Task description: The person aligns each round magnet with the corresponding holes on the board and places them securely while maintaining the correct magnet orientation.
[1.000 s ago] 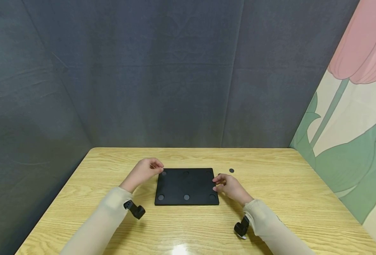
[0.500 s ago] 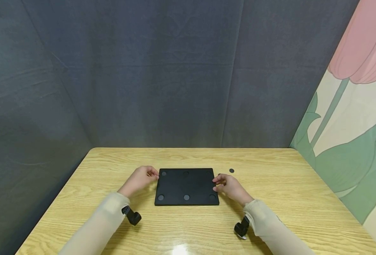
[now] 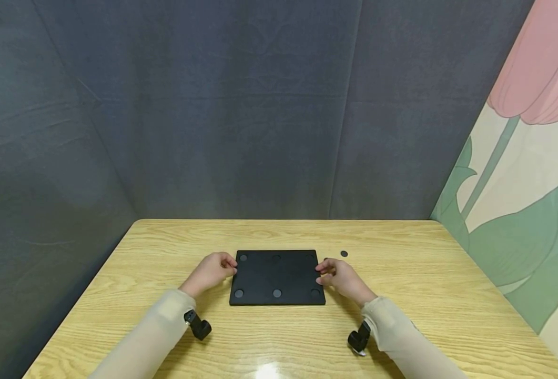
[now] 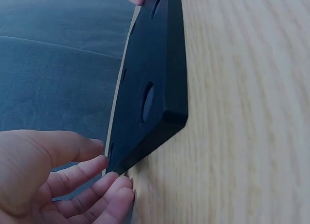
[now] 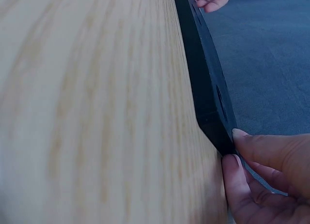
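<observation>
A black rectangular board (image 3: pixel 279 273) lies on the table, with several round spots in two rows along its far and near sides. Some spots, such as the disc (image 3: pixel 276 293) at the near middle, look greyer than the rest. My left hand (image 3: pixel 214 271) is at the board's left edge, thumb and fingertips bent about it in the left wrist view. On the opposite side, my right hand (image 3: pixel 340 281) pinches the right edge; the right wrist view has its thumb (image 5: pixel 261 149) at the upper face and a finger (image 5: pixel 235 178) against the side.
One small dark disc (image 3: pixel 344 253) lies on the wooden table (image 3: pixel 279 337) beyond my right hand. A dark curtain (image 3: pixel 241 116) hangs behind the table, and a tulip-patterned cloth (image 3: pixel 520 231) is at the right. Each wrist carries a black camera.
My left hand has come from the board's far left corner toward me, along its left edge. My right hand and the board have stayed put.
</observation>
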The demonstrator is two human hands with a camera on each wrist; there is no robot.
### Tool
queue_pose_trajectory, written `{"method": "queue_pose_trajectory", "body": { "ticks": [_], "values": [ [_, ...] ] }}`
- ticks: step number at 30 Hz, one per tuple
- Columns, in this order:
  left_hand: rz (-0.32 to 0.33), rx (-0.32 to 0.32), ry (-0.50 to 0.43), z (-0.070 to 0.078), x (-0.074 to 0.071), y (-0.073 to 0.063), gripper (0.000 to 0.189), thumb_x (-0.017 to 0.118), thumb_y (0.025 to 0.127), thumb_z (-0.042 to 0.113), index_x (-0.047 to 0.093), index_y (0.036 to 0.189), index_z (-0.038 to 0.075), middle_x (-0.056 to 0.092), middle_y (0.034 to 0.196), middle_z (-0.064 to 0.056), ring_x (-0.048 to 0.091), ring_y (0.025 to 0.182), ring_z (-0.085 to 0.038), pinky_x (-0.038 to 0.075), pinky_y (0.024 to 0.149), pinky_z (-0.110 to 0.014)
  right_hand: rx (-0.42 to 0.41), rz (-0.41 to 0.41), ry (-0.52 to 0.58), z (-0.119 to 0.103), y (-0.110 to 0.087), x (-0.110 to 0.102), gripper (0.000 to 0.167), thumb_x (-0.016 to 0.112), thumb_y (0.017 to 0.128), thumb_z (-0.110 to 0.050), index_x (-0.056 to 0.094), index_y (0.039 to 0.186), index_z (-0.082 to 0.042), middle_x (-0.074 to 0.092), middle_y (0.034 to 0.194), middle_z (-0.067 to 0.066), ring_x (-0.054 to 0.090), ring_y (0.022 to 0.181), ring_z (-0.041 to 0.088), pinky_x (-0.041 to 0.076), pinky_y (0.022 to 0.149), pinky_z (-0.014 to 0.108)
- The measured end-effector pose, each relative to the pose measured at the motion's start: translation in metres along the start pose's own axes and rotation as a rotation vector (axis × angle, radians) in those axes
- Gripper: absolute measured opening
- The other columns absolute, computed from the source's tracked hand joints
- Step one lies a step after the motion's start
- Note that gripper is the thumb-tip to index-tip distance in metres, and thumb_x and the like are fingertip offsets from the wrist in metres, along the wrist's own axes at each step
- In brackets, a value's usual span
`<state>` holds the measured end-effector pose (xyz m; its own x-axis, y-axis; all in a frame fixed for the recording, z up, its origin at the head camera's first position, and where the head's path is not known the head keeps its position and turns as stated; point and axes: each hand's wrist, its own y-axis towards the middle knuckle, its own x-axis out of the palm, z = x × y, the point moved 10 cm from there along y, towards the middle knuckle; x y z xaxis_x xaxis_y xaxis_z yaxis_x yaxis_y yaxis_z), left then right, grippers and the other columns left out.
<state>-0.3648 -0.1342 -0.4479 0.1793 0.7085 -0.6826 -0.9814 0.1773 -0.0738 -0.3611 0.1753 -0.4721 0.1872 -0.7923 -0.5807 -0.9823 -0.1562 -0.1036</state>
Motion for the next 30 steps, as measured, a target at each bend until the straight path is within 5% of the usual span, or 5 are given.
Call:
{"method": "queue_pose_trajectory", "body": {
  "ticks": [30],
  "values": [
    [-0.013,-0.063,-0.014,-0.005,0.011,0.001,0.018,0.071,0.085,0.005,0.063,0.102,0.005,0.059,0.092,-0.008,0.055,0.079,-0.018,0.046,0.065,-0.030,0.000,0.010,0.000,-0.002,-0.001,-0.001,0.022,0.071,0.085,-0.003,0.066,0.106,-0.005,0.064,0.106,0.008,0.060,0.093,0.020,0.049,0.072,0.030]
  ]
}}
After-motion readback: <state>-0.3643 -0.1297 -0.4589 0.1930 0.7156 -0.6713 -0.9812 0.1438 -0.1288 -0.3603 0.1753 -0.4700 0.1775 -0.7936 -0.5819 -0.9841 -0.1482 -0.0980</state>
